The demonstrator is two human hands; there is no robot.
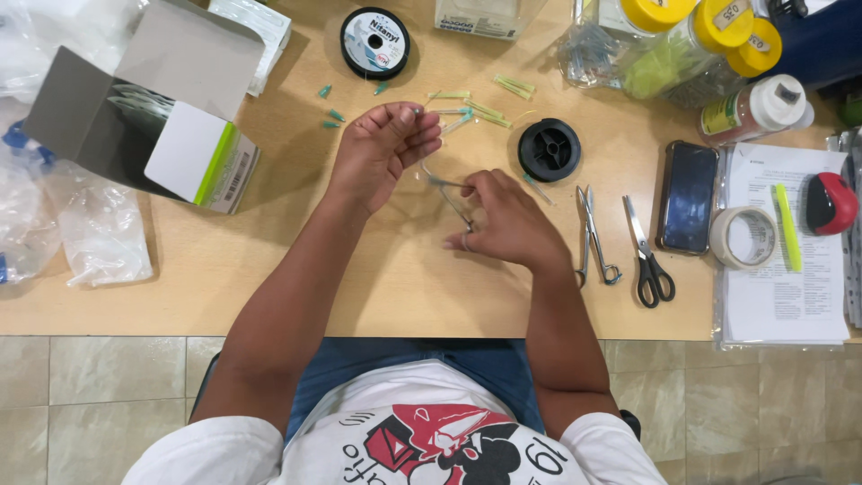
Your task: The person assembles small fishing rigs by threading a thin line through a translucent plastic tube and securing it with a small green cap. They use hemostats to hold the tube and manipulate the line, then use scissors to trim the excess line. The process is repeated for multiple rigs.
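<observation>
My left hand (384,148) is raised over the wooden table (296,269), its fingertips pinched on a thin needle with clear thread. My right hand (507,220) grips a metal needle holder (452,198) by its ring handles, jaws pointing up toward the left fingertips. A black spool (549,150) lies just right of the hands. Another black spool with a white label (375,42) sits farther back. Small green needle caps (334,115) and pale green packets (489,110) lie scattered behind the hands.
An open grey cardboard box (148,108) and clear plastic bags (85,229) are at left. To the right lie metal forceps (593,235), black-handled scissors (648,256), a phone (688,196), a tape roll (743,237), papers (781,296), yellow-lidded jars (691,40).
</observation>
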